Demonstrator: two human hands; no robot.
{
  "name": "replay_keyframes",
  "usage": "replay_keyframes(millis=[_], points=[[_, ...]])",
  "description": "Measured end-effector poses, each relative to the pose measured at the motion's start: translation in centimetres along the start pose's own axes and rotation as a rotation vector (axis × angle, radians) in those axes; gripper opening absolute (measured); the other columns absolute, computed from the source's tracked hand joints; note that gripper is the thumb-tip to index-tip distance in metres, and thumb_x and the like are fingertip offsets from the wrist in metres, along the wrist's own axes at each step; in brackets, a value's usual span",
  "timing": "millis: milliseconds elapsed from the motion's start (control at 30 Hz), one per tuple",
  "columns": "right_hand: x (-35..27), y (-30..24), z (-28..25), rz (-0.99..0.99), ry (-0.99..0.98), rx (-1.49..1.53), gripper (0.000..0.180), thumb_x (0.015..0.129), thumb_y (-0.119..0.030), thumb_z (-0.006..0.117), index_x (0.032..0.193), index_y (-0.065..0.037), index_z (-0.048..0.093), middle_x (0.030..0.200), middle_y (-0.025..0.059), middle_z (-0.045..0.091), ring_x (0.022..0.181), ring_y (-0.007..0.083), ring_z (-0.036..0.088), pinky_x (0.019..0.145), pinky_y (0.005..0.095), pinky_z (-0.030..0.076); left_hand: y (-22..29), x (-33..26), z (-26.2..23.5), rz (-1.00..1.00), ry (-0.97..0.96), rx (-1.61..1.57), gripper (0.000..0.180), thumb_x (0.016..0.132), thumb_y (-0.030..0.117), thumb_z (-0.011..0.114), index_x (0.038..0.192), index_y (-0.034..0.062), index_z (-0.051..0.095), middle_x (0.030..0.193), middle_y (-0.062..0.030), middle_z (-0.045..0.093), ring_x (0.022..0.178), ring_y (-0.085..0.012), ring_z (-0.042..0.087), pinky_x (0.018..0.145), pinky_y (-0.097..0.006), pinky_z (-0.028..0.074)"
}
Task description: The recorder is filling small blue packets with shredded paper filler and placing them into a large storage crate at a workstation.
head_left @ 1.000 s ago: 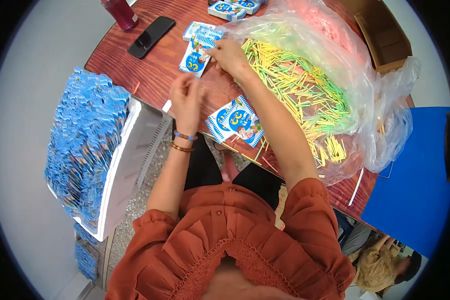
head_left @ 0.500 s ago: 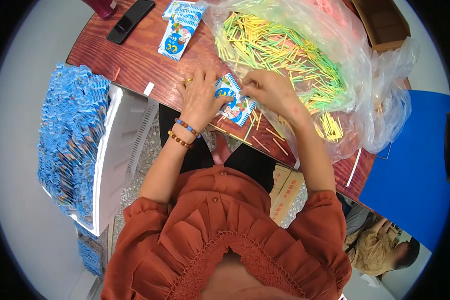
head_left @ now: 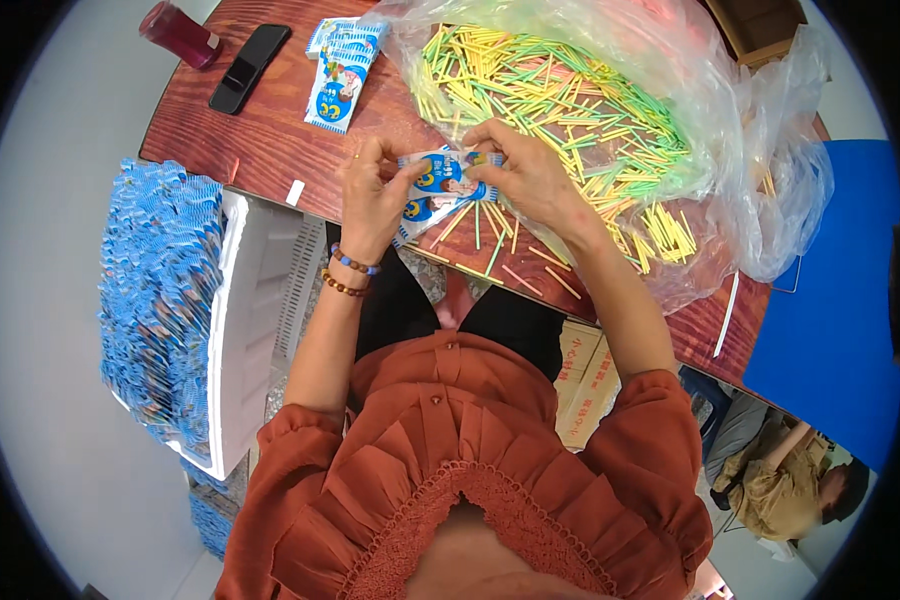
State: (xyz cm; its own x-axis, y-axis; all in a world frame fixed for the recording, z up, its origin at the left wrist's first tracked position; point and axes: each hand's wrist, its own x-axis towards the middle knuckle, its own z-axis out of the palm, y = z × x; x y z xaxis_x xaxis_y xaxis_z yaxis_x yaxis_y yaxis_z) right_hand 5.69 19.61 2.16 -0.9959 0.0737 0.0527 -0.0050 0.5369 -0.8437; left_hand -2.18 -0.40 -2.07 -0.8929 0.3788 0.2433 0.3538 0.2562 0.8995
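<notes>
Blue-and-white flat printed packet, film-like point(head_left: 442, 176), sits between the hands in the head view, long axis running roughly left-right, about parallel to the desk's near edge. Left hand point(head_left: 372, 198) is at its left end, thumb and fingers pinched on it. Right hand point(head_left: 536, 182) is at its right end, thumb across the printed face, fingers curled behind. Both closed on the same packet, neither clearly nearer to it. Can't tell if the packet's end is slit or sealed.

Second blue-and-white packet point(head_left: 417, 210) lies just near-side of the held one, partly under it, close to the near edge of the red-brown wooden desk point(head_left: 285, 140). Loose thin yellow-green sticks point(head_left: 510, 232) are just near-right of the packet, some close to that edge.

Right hand is the nearer one to the main heap of yellow and green sticks point(head_left: 560, 100) on crumpled clear plastic bag film point(head_left: 785, 200), far-right. Far-left: small pile of blue-and-white packets point(head_left: 340, 90), then black smartphone point(head_left: 250, 68). Bare wood shows between the left hand and the phone. White crate point(head_left: 255, 275), filled with blue packets point(head_left: 160, 290), stands off the desk's left near edge.
</notes>
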Motion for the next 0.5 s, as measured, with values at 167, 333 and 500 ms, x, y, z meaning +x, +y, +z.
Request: replay_keyframes(millis=[167, 333, 500], points=[[0.3, 1.0, 0.1, 0.084, -0.061, 0.198, 0.010, 0.086, -0.008, 0.067, 0.092, -0.001, 0.064, 0.077, -0.0013, 0.061, 0.070, 0.0052, 0.053, 0.063, 0.0225, 0.044, 2.2, -0.2, 0.0, -0.179, -0.075, -0.512, 0.010, 0.091, 0.009, 0.065, 0.096, 0.0008, 0.066, 0.080, -0.0017, 0.068, 0.072, -0.0043, 0.062, 0.060, -0.019, 0.050], [0.3, 0.1, 0.8, 0.088, -0.033, 0.580, 0.009, 0.088, -0.008, 0.067, 0.092, -0.001, 0.066, 0.081, -0.0017, 0.064, 0.072, 0.0045, 0.056, 0.065, 0.0218, 0.046, 2.9, -0.8, 0.3, -0.299, -0.057, -0.668, 0.011, 0.090, 0.009, 0.066, 0.098, 0.0004, 0.067, 0.086, -0.0036, 0.070, 0.072, -0.0058, 0.064, 0.061, -0.020, 0.051], [-0.4, 0.4, 1.4, 0.153, 0.028, 0.831, 0.009, 0.088, -0.007, 0.068, 0.094, 0.000, 0.068, 0.082, -0.0001, 0.067, 0.074, 0.0043, 0.058, 0.066, 0.0210, 0.047, 3.1, -1.7, 1.8, -0.379, 0.068, -0.919, 0.012, 0.091, 0.010, 0.066, 0.098, 0.0006, 0.068, 0.088, -0.0035, 0.070, 0.072, -0.0058, 0.064, 0.061, -0.021, 0.052]])
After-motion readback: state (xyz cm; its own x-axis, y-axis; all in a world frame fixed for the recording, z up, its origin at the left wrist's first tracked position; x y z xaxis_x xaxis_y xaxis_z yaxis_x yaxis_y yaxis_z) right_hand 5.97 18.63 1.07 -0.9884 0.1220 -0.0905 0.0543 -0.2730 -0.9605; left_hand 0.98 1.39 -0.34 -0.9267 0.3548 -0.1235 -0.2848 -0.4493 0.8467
